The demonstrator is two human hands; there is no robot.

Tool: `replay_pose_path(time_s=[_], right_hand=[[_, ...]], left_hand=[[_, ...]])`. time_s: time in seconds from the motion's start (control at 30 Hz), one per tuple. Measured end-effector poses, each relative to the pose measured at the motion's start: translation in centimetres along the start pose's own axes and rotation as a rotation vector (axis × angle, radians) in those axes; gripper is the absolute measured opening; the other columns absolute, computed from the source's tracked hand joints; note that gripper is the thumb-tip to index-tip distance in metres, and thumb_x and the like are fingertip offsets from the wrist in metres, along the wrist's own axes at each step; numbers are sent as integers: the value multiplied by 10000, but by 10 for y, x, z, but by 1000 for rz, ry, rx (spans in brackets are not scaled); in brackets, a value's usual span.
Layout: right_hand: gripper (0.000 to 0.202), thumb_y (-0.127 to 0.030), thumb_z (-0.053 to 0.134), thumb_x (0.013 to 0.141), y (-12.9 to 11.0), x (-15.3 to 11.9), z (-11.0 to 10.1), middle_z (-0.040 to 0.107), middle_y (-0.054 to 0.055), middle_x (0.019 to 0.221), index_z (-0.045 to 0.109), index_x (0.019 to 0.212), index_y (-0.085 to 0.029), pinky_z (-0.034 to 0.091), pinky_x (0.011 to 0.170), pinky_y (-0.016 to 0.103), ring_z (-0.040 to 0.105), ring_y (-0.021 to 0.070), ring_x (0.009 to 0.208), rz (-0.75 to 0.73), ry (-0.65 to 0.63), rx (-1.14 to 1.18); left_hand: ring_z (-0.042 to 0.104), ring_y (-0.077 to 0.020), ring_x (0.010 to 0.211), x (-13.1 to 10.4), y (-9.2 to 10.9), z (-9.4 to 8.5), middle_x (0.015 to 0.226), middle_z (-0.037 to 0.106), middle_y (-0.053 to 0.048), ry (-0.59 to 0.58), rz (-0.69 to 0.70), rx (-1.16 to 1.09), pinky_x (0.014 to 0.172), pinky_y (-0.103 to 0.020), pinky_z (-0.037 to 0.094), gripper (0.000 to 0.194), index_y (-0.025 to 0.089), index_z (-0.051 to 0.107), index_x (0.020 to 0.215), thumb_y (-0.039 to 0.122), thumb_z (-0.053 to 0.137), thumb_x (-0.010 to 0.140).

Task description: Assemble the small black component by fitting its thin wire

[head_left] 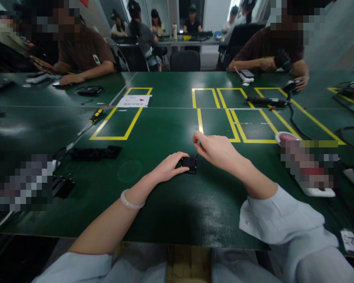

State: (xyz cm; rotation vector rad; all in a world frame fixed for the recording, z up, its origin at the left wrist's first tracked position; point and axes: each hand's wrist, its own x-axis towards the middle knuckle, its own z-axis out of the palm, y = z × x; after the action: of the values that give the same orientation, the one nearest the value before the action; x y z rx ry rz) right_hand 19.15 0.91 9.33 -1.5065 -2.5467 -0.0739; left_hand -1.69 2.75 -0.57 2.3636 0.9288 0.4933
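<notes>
A small black block-shaped part [189, 164] lies on the green table in front of me. My left hand [171, 166] grips it from the left side, thumb along the near edge and fingers along the far edge. Just above its right corner, my right hand [211, 147] is closed in a pinch, fingertips together. A thin dark piece shows below those fingertips near the part, too small to name. Whether it touches the part I cannot tell.
A yellow-black screwdriver [96, 114], a long black part [96, 152] and a paper label [135, 101] lie to the left. Yellow tape rectangles mark the green table [165, 212]. A black cylindrical tool [267, 101] lies right. Two co-workers sit opposite, one holding a dark tool [282, 61].
</notes>
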Motion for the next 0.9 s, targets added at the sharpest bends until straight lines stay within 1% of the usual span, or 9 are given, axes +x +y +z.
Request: replay_pose_path(time_s=[0.13,0.33,0.43,0.6,0.73,0.83,0.9], right_hand=[[209,-278,339,938,-1,-1,-1,687,19,814,499,1050,-202,216,522,268,601,159,647,-4,24,22],[234,-352,342,954,0,-1,-1,687,23,808,501,1043,-206,214,523,265,602,164,655,-5,4,19],[230,-317,328,953,1,-1,0,685,25,800,501,1054,-205,208,519,264,598,162,639,-2,-8,6],[212,-285,341,933,1,-2,0,688,22,832,490,1060,-205,207,518,262,598,156,653,-5,20,30],[219,-329,350,944,1,-2,-1,691,28,849,491,1052,-202,214,524,263,606,162,680,-13,23,45],[246,-373,352,953,1,-1,-2,691,32,835,497,1052,-200,220,529,263,607,166,679,-10,4,37],[252,-370,341,959,1,-1,-2,690,32,815,503,1057,-203,220,530,264,602,163,663,-3,-16,16]], left_hand=[[571,-242,1062,0,-1,0,1153,600,-72,2,1,3,922,-373,438,381,200,485,1191,438,539,898],[567,-239,1061,0,-1,1,1152,598,-72,0,4,8,913,-369,438,379,199,484,1191,432,543,898],[568,-239,1059,0,0,0,1151,597,-74,-4,-2,10,913,-368,438,374,196,485,1190,424,543,899],[567,-242,1065,0,1,0,1154,598,-70,-1,-1,8,924,-371,433,366,199,487,1184,419,547,898],[569,-241,1062,0,1,-1,1150,599,-70,-3,2,9,924,-373,435,362,200,485,1185,413,546,899],[571,-244,1056,0,1,0,1146,600,-76,-2,0,14,922,-377,437,366,196,489,1184,418,546,898],[571,-244,1058,0,1,0,1152,600,-79,-2,-2,15,923,-376,437,373,192,493,1185,423,546,897]])
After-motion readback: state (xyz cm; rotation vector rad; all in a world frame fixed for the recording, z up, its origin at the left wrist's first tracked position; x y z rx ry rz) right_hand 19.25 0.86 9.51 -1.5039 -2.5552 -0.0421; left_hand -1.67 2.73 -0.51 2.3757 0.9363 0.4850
